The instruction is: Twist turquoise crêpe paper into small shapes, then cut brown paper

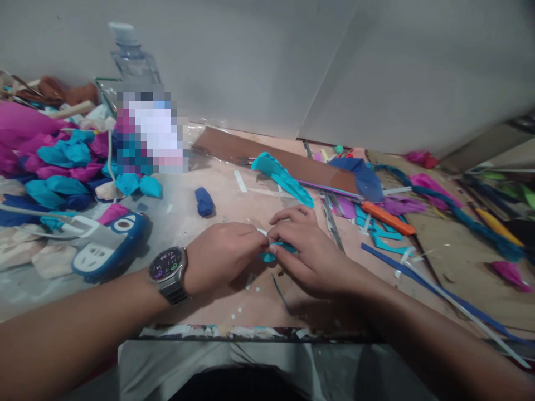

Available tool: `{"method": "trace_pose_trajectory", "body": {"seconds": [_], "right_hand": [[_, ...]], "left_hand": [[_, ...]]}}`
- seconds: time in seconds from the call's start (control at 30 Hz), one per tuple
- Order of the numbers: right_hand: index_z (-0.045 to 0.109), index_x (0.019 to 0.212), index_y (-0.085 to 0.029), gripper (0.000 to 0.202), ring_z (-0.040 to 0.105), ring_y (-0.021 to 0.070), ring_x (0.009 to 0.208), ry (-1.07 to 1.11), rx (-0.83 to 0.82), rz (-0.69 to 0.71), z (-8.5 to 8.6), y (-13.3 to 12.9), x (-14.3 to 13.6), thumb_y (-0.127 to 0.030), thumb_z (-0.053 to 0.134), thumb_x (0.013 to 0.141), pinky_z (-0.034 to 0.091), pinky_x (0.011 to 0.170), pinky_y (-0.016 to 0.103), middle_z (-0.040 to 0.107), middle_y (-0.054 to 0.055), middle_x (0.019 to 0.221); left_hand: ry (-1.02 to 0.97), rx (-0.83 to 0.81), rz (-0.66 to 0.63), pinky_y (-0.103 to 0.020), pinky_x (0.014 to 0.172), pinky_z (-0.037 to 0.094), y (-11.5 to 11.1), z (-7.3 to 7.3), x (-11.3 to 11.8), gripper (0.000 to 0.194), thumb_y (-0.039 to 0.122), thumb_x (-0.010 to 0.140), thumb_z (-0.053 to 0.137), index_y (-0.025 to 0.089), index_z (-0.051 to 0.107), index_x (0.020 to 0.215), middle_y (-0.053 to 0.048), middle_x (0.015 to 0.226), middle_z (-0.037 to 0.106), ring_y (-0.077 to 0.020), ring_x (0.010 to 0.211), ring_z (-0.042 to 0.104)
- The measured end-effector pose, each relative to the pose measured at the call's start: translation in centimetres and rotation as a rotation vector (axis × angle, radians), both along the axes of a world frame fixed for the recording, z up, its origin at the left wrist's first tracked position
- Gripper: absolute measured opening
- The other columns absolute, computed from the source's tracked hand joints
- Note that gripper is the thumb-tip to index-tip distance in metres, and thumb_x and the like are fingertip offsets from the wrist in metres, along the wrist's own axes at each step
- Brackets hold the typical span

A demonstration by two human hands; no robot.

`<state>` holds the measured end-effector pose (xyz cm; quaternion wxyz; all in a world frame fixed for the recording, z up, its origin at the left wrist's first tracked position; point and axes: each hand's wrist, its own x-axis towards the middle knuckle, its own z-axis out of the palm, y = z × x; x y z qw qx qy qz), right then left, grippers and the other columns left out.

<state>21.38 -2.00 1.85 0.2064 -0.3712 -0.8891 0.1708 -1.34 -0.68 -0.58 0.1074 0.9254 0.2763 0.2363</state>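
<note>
My left hand (225, 250), with a watch on its wrist, is closed in a pinch over the table. Facing it, my right hand (307, 250) has thumb and fingers bent together. Between them they hold a small turquoise crepe paper piece (267, 257), mostly covered by the fingers. Just beyond the right hand lies a longer turquoise crepe paper strip (286, 179). A dark blue crumpled paper bundle (204, 201) rests on the table, apart from the left hand.
Pink, turquoise and blue paper bundles (62, 150) are heaped at the left, near a blue-and-white power strip (111, 245). Behind stands a clear bottle (136, 64). To the right are an orange utility knife (388, 218), a brown sheet (271, 159) and turquoise scraps (387, 239).
</note>
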Motion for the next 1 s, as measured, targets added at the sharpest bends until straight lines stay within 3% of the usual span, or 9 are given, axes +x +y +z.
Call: {"method": "trace_pose_trajectory", "body": {"seconds": [0.2, 0.47, 1.0], "right_hand": [[0.065, 0.096, -0.022, 0.002, 0.059, 0.0252, 0.112, 0.059, 0.06, -0.026, -0.71, 0.22, 0.38, -0.021, 0.063, 0.095, 0.034, 0.106, 0.047, 0.071, 0.005, 0.098], [0.065, 0.089, -0.022, 0.01, 0.058, 0.0258, 0.112, 0.061, 0.048, 0.006, -0.61, -0.01, 0.03, -0.017, 0.059, 0.095, 0.031, 0.109, 0.05, 0.069, 0.002, 0.085], [0.067, 0.096, -0.022, 0.007, 0.059, 0.0243, 0.111, 0.079, 0.075, 0.005, -1.06, 0.24, 0.15, -0.023, 0.06, 0.098, 0.032, 0.106, 0.046, 0.071, 0.003, 0.092]], "left_hand": [[-0.076, -0.21, 0.039, -0.028, 0.07, 0.044, -0.05, 0.53, 0.18, 0.014, 0.023, 0.101, 0.054, 0.017, 0.065, 0.096, -0.003, 0.089, 0.072, -0.0163, 0.075, 0.062], [-0.068, -0.237, 0.036, -0.029, 0.07, 0.041, -0.31, 0.31, 0.33, 0.015, 0.025, 0.099, 0.054, 0.016, 0.065, 0.094, -0.004, 0.086, 0.069, -0.0177, 0.076, 0.061], [-0.083, -0.372, 0.019, -0.029, 0.067, 0.037, -0.05, 0.86, -0.01, 0.015, 0.029, 0.094, 0.058, 0.016, 0.064, 0.09, -0.001, 0.079, 0.064, -0.0159, 0.07, 0.055]]}}
